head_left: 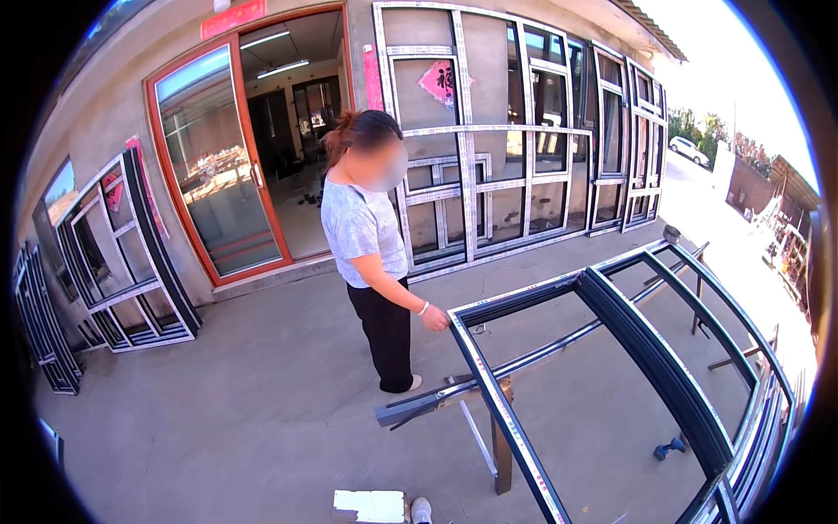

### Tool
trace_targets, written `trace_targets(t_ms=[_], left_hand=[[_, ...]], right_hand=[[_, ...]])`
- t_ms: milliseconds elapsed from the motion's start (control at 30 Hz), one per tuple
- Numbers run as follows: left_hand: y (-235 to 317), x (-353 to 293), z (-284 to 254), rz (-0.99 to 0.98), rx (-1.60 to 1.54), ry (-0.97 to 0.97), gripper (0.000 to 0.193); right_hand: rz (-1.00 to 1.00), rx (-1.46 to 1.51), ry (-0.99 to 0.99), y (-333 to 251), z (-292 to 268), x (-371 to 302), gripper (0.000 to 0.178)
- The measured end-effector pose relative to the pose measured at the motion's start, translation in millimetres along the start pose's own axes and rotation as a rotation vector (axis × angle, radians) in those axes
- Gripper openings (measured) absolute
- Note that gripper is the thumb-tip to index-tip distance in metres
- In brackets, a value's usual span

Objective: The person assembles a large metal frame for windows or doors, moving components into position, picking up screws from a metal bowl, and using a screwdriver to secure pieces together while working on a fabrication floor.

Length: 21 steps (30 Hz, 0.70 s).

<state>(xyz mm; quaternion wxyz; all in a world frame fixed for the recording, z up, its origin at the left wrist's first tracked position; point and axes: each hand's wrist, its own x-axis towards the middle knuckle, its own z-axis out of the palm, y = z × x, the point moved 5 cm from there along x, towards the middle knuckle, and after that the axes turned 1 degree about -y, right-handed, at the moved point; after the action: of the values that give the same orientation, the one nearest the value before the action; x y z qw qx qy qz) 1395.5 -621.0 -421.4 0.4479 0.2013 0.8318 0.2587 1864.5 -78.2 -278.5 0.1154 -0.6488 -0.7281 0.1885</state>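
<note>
Neither of my hands shows in the head view. A large dark window frame (513, 428) with white printed film along its bars lies flat in front of me to the right. It rests on a support beam (419, 404) held up by a brown post (504, 445). Across the frame, a co-worker (367, 218) in a pale top and black trousers stands at its far left corner. The co-worker's hand (435, 319) is at that corner. Below the frame, a blue cordless drill (669, 450) lies on the ground.
Several tall window frames (532, 131) lean on the wall behind. More frames (131, 262) lean at the left, beside an orange-framed sliding door (218, 166). A white board (370, 506) lies near a shoe (422, 510) at the lower edge. A white car (689, 150) is far right.
</note>
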Motion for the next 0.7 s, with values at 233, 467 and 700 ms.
trace_targets(t_ms=[233, 467, 700], left_hand=[[37.7, 94.3, -71.4, 0.162, 0.045, 0.035, 0.022], [86.2, 147.0, -138.1, 0.085, 0.215, 0.057, 0.043], [210.9, 146.4, -151.9, -0.012, 0.132, 0.07, 0.047]], right_hand=[[0.026, -0.303, 0.072, -3.9, 29.7, 27.0, 0.028], [-0.031, -0.134, -0.025, -60.6, 63.4, 54.1, 0.046], [-0.15, 0.024, -0.203, -119.6, 30.8, 31.7, 0.041]])
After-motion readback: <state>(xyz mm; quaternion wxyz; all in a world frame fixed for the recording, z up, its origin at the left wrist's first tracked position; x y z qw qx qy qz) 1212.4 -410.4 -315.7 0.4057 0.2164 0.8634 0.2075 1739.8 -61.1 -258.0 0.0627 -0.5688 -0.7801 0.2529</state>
